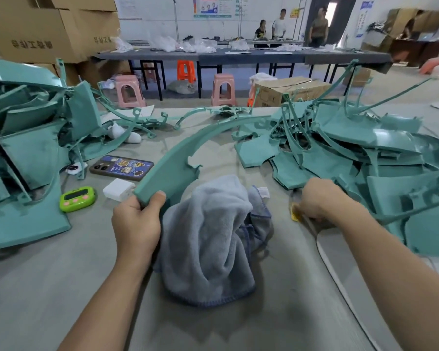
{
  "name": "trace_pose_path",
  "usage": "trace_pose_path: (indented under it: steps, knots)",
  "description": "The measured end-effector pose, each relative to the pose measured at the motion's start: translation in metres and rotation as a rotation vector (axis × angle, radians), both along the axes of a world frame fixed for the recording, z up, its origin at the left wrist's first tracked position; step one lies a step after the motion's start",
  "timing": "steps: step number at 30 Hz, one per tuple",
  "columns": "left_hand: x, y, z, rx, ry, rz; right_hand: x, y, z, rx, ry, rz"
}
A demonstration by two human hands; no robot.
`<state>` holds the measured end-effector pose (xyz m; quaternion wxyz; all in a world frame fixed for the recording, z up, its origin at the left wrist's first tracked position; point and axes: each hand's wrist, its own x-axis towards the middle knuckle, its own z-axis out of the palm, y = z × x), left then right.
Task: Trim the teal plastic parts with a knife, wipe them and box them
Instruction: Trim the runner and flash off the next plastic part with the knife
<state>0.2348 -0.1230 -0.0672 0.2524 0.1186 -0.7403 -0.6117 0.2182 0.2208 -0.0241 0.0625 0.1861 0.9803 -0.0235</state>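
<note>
My left hand [137,219] grips the near end of a long curved teal plastic part [183,153], which arcs up and away to the right above the table. My right hand [317,198] rests on the table at the right, fingers closed around a yellow-handled knife [295,211] of which only a small part shows. A crumpled grey-blue cloth [213,236] lies between my hands. Teal parts are heaped in a pile on the left [31,138] and in another pile on the right [365,153].
On the table left of the cloth lie a phone [122,167], a white charger [119,189] and a green timer [77,198]. Cardboard boxes [36,29] stack at the back left, another box [289,89] stands beyond the table. Stools, long tables and people stand further back.
</note>
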Motion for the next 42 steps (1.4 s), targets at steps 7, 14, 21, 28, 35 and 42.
trace_pose_path:
  steps: [7, 14, 21, 28, 35, 42]
  knots:
    - [0.008, 0.004, 0.006, -0.252, 0.081, 0.06, 0.01, -0.009, -0.011, -0.132, 0.1, -0.081]
    - [0.012, 0.008, 0.008, -0.33, 0.107, 0.037, 0.028, -0.011, -0.02, -0.094, 0.251, -0.06]
    - [0.011, 0.014, 0.005, -0.406, 0.171, -0.025, 0.042, -0.061, 0.01, -1.035, 0.671, 0.147]
    - [0.005, 0.007, -0.004, -0.493, 0.103, -0.116, 0.029, -0.129, 0.023, -1.493, 0.518, 0.184]
    - [-0.001, 0.005, -0.004, -0.46, 0.093, -0.123, 0.029, -0.13, -0.011, -1.382, 0.391, 0.204]
    - [0.0, 0.002, -0.006, -0.445, 0.101, -0.178, 0.03, -0.124, -0.02, -1.311, 0.45, 0.19]
